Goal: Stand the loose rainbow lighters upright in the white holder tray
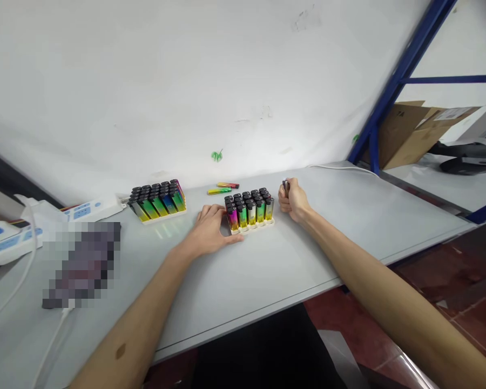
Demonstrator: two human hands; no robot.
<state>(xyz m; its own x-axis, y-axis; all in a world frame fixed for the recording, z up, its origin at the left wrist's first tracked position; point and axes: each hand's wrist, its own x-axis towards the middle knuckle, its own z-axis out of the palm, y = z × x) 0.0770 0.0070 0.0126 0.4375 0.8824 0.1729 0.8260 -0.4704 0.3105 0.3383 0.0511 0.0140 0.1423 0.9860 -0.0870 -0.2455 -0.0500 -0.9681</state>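
Note:
My left hand lies against the left end of a white tray filled with rows of shiny, colourful lighters with black tops. Its thumb stretches along the tray's front edge and its fingers reach round the left side. To the right of this tray, my right hand is closed in a fist around a lighter, thumb up near the lighter's top. Only the upper end of that lighter shows; its body is hidden in the fingers. Behind the tray, two loose lighters, one green-yellow and one red-orange, lie flat.
A second full tray of lighters stands at the back left. White power strips, cables and a blurred-out dark flat object are on the left. A blue metal frame and a cardboard box are at the right.

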